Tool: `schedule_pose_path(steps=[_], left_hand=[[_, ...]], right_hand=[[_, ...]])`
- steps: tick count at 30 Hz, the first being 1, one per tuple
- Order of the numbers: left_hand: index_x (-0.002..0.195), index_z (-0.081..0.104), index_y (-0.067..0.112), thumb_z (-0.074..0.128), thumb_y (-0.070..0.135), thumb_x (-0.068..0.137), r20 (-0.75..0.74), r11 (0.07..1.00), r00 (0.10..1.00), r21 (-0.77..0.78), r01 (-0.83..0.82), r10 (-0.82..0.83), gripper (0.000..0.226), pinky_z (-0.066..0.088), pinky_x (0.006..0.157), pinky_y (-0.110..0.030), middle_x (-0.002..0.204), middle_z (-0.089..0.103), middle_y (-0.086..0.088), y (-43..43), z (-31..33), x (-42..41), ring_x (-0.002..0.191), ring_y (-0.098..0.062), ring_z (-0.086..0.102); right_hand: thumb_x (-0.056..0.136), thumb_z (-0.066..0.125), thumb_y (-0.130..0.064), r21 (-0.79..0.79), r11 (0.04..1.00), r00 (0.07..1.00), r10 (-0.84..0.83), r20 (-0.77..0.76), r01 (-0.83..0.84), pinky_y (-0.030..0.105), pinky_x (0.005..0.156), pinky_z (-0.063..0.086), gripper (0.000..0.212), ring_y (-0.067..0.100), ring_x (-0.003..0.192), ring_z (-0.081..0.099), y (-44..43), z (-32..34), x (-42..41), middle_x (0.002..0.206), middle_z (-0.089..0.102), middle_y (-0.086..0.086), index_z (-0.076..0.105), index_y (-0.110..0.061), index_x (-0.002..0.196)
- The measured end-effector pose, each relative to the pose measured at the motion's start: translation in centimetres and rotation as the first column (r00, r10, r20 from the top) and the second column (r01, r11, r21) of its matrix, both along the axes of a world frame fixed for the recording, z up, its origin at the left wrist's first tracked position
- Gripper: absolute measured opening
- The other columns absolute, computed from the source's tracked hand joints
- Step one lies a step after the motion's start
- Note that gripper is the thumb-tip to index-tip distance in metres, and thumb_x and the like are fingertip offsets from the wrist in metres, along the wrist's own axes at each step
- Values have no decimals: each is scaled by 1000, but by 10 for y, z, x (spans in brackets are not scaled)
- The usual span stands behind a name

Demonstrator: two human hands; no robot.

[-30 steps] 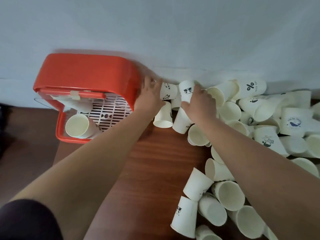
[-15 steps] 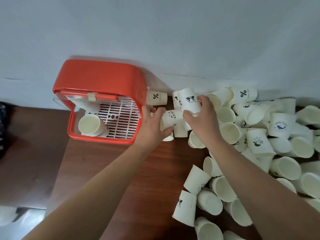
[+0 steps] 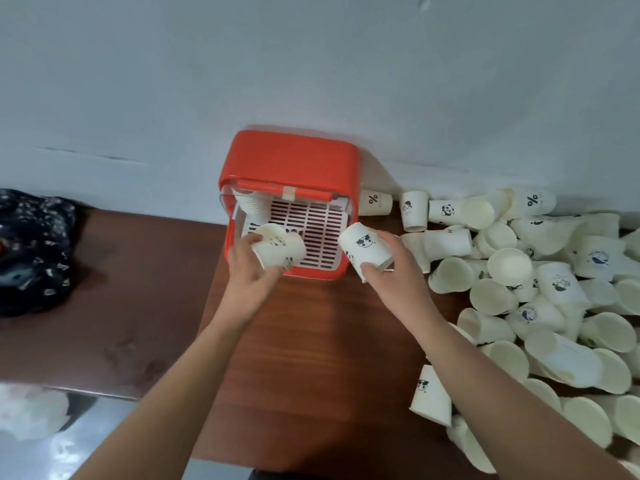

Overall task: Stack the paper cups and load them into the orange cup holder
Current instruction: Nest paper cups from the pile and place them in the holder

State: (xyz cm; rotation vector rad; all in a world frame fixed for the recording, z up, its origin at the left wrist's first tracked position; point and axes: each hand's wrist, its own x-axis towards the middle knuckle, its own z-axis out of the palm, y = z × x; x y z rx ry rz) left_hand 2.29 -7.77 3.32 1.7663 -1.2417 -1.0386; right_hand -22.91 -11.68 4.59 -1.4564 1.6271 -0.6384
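Note:
The orange cup holder (image 3: 291, 157) stands against the wall with its clear front open, showing a white slatted rack and a cup stack at its back left. My left hand (image 3: 250, 268) grips a white paper cup (image 3: 281, 250) tilted over the holder's front left corner. My right hand (image 3: 389, 263) grips a panda-print cup (image 3: 366, 244) lying sideways just right of the holder's front edge. A big pile of loose paper cups (image 3: 540, 292) covers the table to the right.
The wooden table (image 3: 311, 341) has a bare strip in front of the holder. A dark patterned cloth (image 3: 34, 251) lies at the far left. A pale wall (image 3: 311, 64) runs behind everything. A shiny grey surface (image 3: 52, 445) shows below the table's left edge.
Both hands left the pile and moved left to the holder's front, each carrying a cup. The view has shifted left, so the holder now sits near centre.

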Motion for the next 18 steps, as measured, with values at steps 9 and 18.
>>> schedule_pose_path(steps=[9, 18], left_hand=[[151, 30, 17, 77, 38, 84, 291, 991, 948, 49, 123, -132, 85, 36, 110, -37, 154, 36, -4, -40, -10, 64, 140, -21, 36], [148, 43, 19, 81, 37, 79, 589, 866, 659, 153, 477, -467, 82, 29, 115, -52, 147, 44, -8, -84, -44, 56, 139, -37, 33]], right_hand=[[87, 69, -41, 81, 986, 989, -147, 0, 146, 23, 67, 56, 56, 11, 99, 63, 11, -2, 82, 128, 61, 2, 36, -22, 129], [90, 68, -36, -74, 974, 977, -214, -14, 212, 33, 99, 51, 59, 12, 125, 53, 4, -3, 95, 138, 53, -6, 45, -25, 142]])
